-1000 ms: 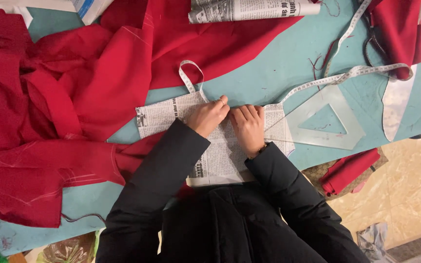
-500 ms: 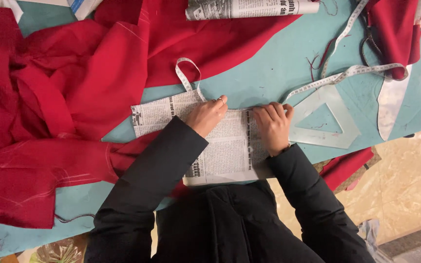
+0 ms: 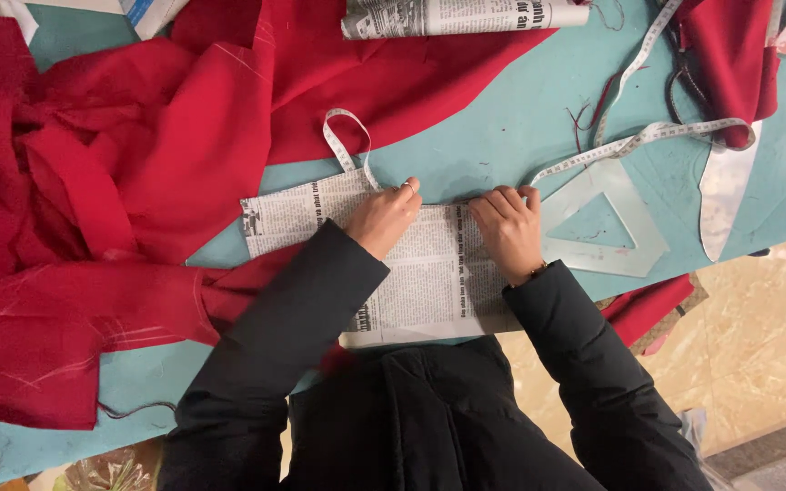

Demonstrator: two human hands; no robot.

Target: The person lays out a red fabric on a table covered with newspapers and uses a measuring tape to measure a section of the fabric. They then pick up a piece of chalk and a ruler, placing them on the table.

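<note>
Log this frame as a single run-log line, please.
left hand flat on newspaper sheet | right hand pressing its right part | clear triangle ruler beside | red fabric left

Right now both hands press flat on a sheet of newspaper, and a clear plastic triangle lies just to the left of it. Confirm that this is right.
One detail is wrong. In the head view the clear plastic triangle lies just to the right of the newspaper, beside the right hand. The left hand and the right hand do press flat on the sheet.

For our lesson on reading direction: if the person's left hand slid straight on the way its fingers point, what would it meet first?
Probably the loop of white measuring tape just beyond the left hand, then red fabric.
</note>
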